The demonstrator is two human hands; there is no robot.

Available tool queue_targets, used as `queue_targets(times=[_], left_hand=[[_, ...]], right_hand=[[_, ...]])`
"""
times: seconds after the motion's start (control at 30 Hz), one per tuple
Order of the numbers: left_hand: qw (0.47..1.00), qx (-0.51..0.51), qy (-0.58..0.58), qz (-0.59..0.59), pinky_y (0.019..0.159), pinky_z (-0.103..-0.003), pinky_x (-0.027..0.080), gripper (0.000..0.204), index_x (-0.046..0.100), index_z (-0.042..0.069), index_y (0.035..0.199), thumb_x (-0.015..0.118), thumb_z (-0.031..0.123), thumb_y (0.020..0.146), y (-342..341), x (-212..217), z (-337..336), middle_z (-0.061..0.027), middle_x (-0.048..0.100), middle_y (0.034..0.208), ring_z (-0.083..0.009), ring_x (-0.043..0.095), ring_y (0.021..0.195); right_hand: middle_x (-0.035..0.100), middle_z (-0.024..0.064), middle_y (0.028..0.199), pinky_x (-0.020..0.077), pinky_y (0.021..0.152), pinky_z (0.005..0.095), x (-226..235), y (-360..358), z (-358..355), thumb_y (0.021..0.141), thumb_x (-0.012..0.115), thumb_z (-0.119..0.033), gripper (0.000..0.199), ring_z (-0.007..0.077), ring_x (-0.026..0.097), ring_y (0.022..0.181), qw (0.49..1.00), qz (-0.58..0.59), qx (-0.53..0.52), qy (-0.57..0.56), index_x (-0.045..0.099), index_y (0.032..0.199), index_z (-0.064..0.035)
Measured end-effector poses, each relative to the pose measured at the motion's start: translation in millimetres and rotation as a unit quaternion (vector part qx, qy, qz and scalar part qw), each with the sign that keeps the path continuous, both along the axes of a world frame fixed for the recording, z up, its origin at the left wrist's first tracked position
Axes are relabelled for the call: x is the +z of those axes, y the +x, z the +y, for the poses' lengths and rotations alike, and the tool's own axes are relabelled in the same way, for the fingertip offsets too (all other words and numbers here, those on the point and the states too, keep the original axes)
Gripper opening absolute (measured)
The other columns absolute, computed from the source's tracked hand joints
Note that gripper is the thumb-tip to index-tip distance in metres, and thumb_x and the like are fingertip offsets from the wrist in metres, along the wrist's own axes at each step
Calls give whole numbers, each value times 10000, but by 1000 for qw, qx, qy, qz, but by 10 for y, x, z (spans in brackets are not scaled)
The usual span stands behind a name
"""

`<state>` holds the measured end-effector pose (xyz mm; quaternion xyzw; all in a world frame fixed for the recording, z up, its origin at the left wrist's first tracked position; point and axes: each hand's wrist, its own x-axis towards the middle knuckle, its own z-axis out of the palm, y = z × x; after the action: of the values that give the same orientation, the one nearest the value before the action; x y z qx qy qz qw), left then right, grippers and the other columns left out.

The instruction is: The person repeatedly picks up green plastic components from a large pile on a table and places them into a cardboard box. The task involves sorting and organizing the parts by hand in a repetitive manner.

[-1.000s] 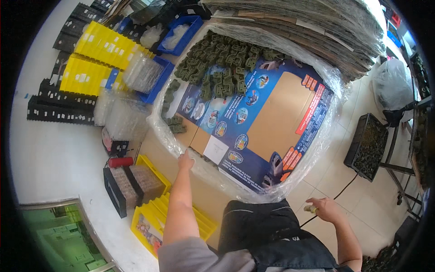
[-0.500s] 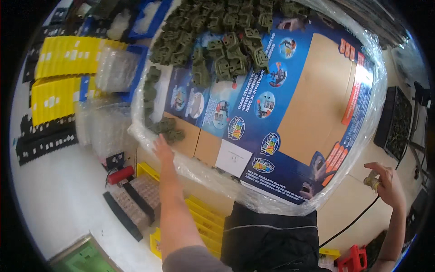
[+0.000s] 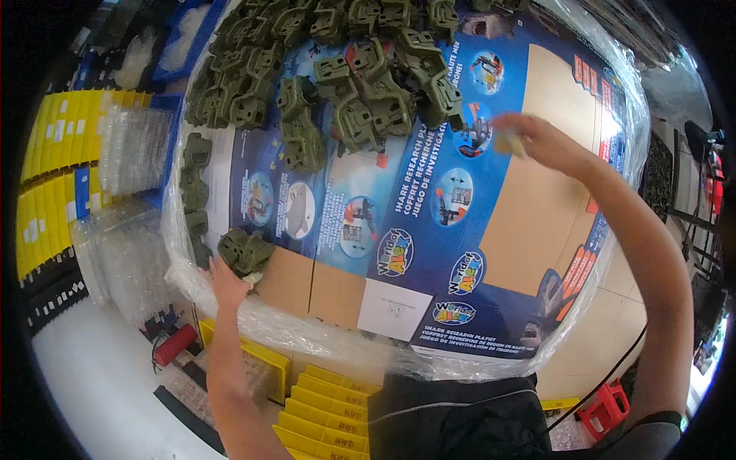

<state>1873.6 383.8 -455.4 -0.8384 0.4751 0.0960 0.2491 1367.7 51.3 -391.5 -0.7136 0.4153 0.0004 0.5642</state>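
My left hand point(image 3: 224, 285) is at the near left edge of a wrapped stack, its thumb and fingers on an olive-green moulded plastic part point(image 3: 247, 251). Something small and pale shows at its thumb. Over the printed cardboard point(image 3: 491, 207), my right hand point(image 3: 540, 139) is smeared by motion. A pale, yellowish piece or covering point(image 3: 510, 143) shows at its fingers; I cannot make out which. Several more olive-green parts point(image 3: 376, 96) lie in rows on the far side of the cardboard, and some point(image 3: 196, 180) line its left edge.
Clear plastic film point(image 3: 307, 337) wraps the stack's rim. At left stand yellow bins point(image 3: 57, 138) and clear trays point(image 3: 134, 146). Below are a red cylinder point(image 3: 175, 345) and yellow bins point(image 3: 326, 414). A red plastic stand point(image 3: 603, 410) and a black cable point(image 3: 613, 372) are at lower right.
My right hand has swung in from the far right to above the cardboard. My left hand has come onto the olive-green part at the near left. The view has shifted.
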Motion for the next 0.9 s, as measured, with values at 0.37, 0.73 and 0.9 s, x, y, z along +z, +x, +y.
queue_targets(times=[0.37, 0.73, 0.9], left_hand=[[819, 305, -379, 305, 971, -313, 259, 971, -1, 22, 1345, 667, 293, 694, -181, -189, -1363, -211, 216, 1341, -277, 276, 1222], [811, 276, -359, 371, 994, -318, 226, 865, 36, 47, 1349, 612, 125, 708, -1096, -89, -1667, -171, 183, 1371, -271, 247, 1241], [736, 324, -378, 458, 956, -307, 263, 840, 57, 98, 1358, 595, 68, 714, -1675, -3, -1376, -159, 254, 1324, -250, 321, 1173]], right_hand=[[513, 235, 1089, 426, 808, 362, -795, 1214, -481, 658, 690, -342, 875, 316, 535, 977, 946, 88, -225, -216, 181, 1297, -30], [525, 263, 1035, 423, 804, 395, -640, 1170, -246, 632, 658, -326, 823, 381, 531, 943, 968, 94, -183, -143, 207, 1228, 18], [518, 243, 1064, 404, 833, 380, -656, 507, 137, 640, 662, -227, 844, 367, 509, 992, 966, 25, -235, -107, 158, 1280, -7]])
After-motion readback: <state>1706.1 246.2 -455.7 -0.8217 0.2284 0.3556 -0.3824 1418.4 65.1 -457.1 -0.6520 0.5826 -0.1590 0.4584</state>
